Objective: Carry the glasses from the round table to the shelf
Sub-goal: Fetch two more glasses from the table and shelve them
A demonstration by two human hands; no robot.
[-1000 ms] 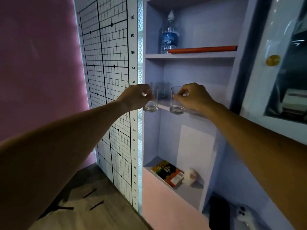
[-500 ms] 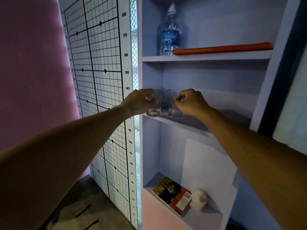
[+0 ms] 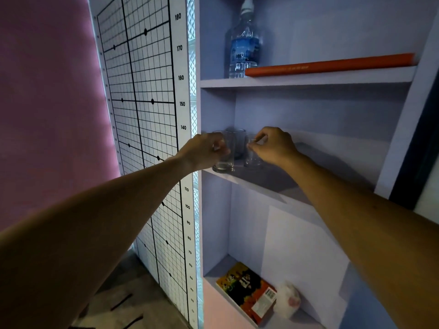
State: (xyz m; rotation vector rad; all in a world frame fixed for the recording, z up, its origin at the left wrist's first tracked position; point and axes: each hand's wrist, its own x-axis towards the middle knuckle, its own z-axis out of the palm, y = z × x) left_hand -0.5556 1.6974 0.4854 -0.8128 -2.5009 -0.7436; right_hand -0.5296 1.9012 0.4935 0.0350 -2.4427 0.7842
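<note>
Glasses are at the shelf: 2 clear tumblers stand at its front left, a 3rd behind them at 12 o'clock. Left hand pinches the left glass, right hand the right glass, both by the rim. Only letting go seems left; the round table is unseen.

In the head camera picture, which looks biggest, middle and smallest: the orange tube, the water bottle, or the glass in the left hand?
1. Long orange tube.
2. Clear plastic water bottle.
3. Small clear glass in the left hand.
The glass sits nearer the camera yet looks smallest anyway.
</note>
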